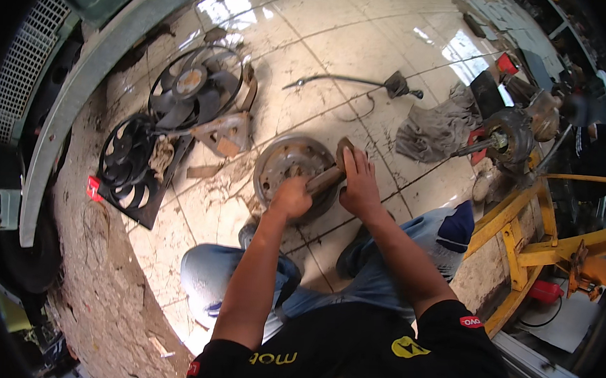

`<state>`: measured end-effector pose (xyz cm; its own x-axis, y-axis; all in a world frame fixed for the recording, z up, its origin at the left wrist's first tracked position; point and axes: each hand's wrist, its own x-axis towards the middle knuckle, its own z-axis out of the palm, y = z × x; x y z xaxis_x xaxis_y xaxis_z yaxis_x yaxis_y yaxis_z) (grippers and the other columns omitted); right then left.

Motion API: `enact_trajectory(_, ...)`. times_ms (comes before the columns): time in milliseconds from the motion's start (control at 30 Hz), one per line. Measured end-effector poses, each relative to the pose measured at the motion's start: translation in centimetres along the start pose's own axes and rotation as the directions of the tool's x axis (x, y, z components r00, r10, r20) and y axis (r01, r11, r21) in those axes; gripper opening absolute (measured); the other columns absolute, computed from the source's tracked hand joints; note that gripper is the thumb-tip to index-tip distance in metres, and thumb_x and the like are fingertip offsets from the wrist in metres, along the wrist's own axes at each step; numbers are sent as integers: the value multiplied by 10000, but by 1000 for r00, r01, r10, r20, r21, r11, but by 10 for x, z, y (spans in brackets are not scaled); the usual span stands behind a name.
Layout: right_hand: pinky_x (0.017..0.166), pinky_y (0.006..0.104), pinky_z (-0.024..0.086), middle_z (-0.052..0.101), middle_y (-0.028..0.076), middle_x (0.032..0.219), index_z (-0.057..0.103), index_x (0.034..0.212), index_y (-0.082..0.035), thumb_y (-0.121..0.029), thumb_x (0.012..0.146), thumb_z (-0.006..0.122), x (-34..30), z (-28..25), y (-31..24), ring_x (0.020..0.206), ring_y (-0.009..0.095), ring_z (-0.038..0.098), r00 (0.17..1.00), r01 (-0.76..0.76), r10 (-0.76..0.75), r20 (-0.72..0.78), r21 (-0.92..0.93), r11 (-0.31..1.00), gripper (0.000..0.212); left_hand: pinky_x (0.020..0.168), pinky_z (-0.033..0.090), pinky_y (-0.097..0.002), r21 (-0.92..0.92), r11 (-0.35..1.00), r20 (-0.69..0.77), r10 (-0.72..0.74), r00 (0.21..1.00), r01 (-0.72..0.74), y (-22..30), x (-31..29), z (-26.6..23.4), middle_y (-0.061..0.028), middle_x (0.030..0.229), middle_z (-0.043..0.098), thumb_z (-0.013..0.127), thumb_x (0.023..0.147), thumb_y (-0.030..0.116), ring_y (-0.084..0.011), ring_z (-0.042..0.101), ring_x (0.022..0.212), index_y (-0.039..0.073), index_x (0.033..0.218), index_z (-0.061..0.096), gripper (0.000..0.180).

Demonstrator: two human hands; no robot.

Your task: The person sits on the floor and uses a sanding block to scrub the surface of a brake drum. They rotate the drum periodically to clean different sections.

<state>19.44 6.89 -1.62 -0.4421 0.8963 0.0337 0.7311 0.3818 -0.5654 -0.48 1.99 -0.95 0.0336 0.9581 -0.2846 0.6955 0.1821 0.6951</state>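
Note:
A round rusty metal drum point(275, 160), like a brake drum, lies on the tiled floor between my feet. Over its right side slants a short, thick rusty metal shaft point(325, 181) with a flat, widened far end. My left hand point(292, 197) is closed round the shaft's near end, above the drum's middle. At the other end my right hand point(361, 187) grips the widened part, fingers laid along it and thumb tucked below. My palms hide part of the shaft, and whether it touches the drum I cannot tell.
Left of the drum lie a large black fan point(215, 88), a second fan assembly point(119, 151) and a rusty triangular bracket point(224, 134). Ahead is a black cable with a lever point(346, 78). To the right are a grey rag point(433, 131), greasy machine parts point(507, 136) and a yellow frame point(520, 253).

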Motion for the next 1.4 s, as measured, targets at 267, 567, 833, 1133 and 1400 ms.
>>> enact_trajectory(267,1205,537,193,237,287,1574,253,1523,15,-9,696,628,-8,1,-5,1479,468,194,983,182,-179,-40,78,980,908,953,494,-466,7,998,9,-61,998,61,10,1,-2,-291,1076,665,532,735,86,-429,634,1060,49,1217,663,501)
enact_trajectory(567,1204,494,227,240,286,1574,225,1548,-24,-6,714,638,-13,-6,-17,1471,460,212,967,253,-253,36,5,967,930,945,499,-457,0,998,-5,-62,998,62,9,-16,-10,-271,1088,671,527,758,87,-425,635,1056,92,1237,663,498)
enact_trajectory(833,1204,483,232,254,286,1568,242,1534,-4,-22,711,646,-16,-2,-15,1472,448,222,973,227,-228,33,39,973,918,940,506,-460,23,999,-19,-21,1000,22,2,-17,-5,-266,1080,675,537,764,97,-415,643,1048,115,1244,666,497)
enact_trajectory(1133,1203,487,244,212,270,1588,209,1542,-3,-19,707,640,-14,4,0,1473,479,184,991,132,-133,13,70,989,940,948,499,-465,64,997,-17,-42,999,43,10,-12,-8,-276,1106,665,549,748,100,-414,638,1060,78,1204,674,473)
enact_trajectory(1400,1201,516,231,274,281,1557,285,1515,-15,-46,719,637,6,14,31,1462,479,211,998,13,2,-69,220,975,870,934,501,-469,-34,999,-60,40,997,-42,9,1,-1,-280,1052,670,546,752,99,-439,629,1038,20,1097,692,383)
